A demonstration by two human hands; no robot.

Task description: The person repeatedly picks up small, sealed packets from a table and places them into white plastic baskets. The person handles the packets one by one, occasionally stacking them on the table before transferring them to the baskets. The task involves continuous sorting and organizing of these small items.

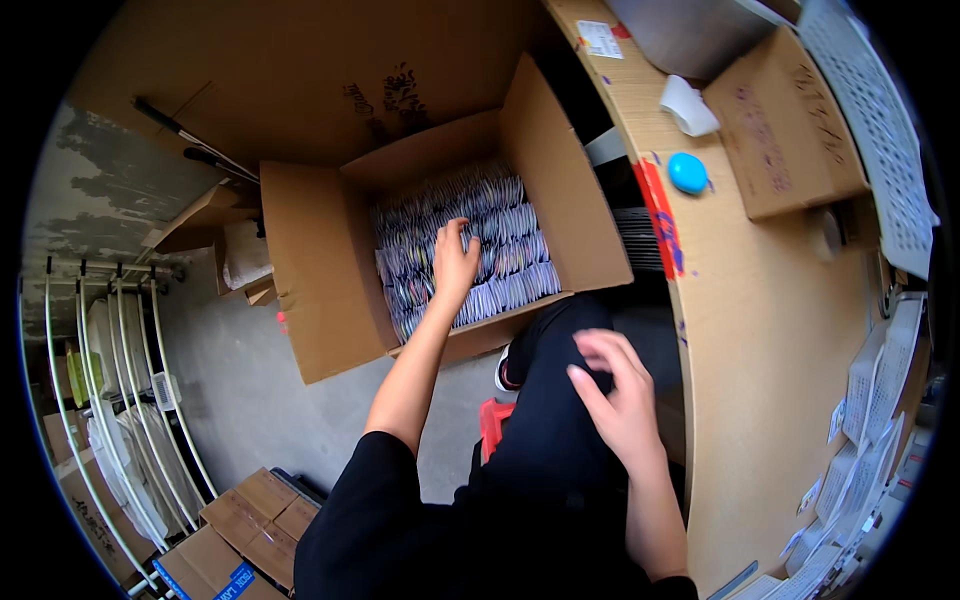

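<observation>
An open cardboard box [325, 265] stands ahead of me, packed with tight rows of thin, flat, pale packets [515, 255] on edge. What is inside the packets is too small to make out. My left hand [457, 262] reaches down into the box, over the middle rows. Its fingers are bent and apart, with nothing visible between them; whether the fingertips touch the packets I cannot tell. Above my right thigh hovers my right hand [622, 395], slightly blurred, thumb and fingers apart and holding nothing.
To the right runs a wooden bench [770, 330] with a blue rounded object [687, 173], a white roll [688, 107] and a small carton [785, 130]. White plastic baskets [870, 400] line its far side. A white metal rack [120, 390] and folded cardboard [265, 520] are at left.
</observation>
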